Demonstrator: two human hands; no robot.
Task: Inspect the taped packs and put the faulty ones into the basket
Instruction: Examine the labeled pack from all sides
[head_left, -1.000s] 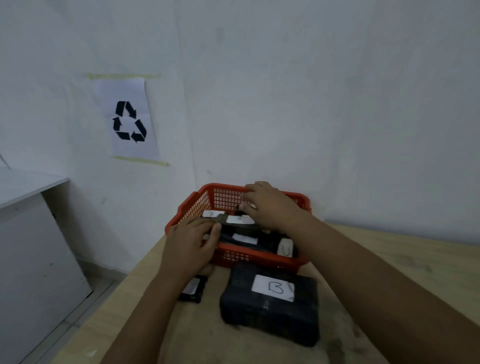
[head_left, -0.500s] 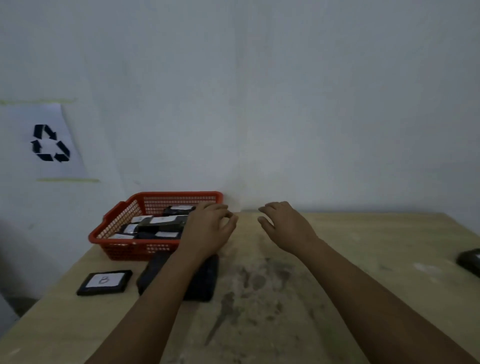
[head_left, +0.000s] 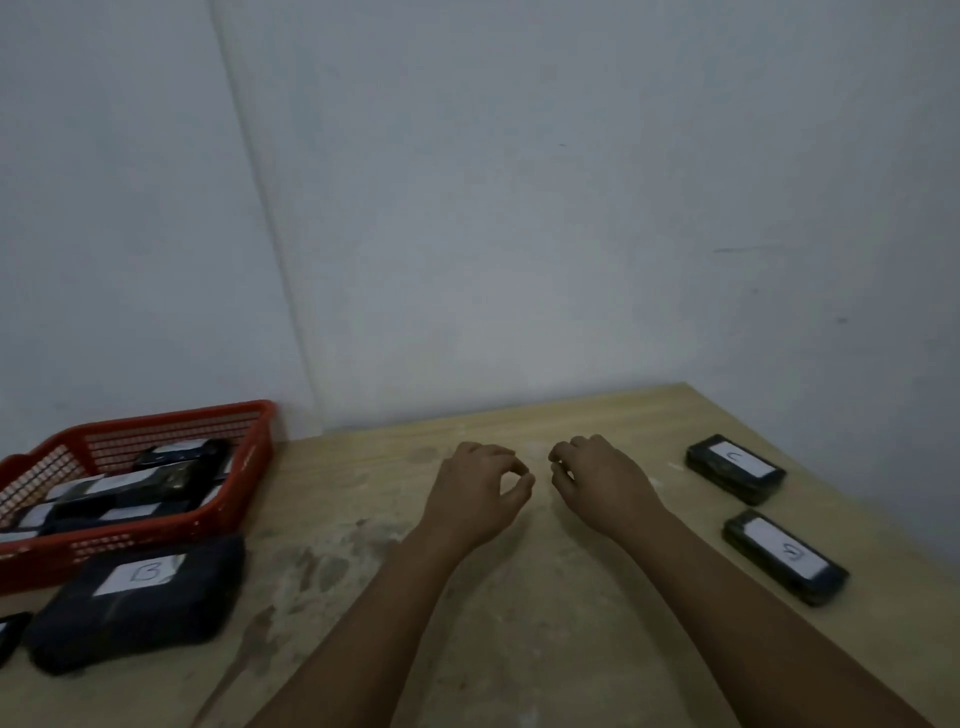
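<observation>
Packs wrapped in black tape lie in three places on the wooden surface, and going from largest to smallest: the red basket at the far left already holds several labelled packs; just in front of it, touching or nearly touching its wall, sits the big pack marked B; at the right, well apart from the basket, lie the near slim pack and the far slim pack, each with a white label.

Both hands hover over the middle of the surface and hold nothing. The left hand has its fingers loosely curled, thumb near the forefinger; the right hand is likewise relaxed. The slim packs lie to the right of the right hand, the far one roughly level with it, the near one closer to the person.

My judgement is that the step in hand is fetching the next pack for inspection. Done well, the right hand would take one slim pack by its long edges, lift it clear, and turn it so tape seams and label can be checked before any decision about the basket.
</observation>
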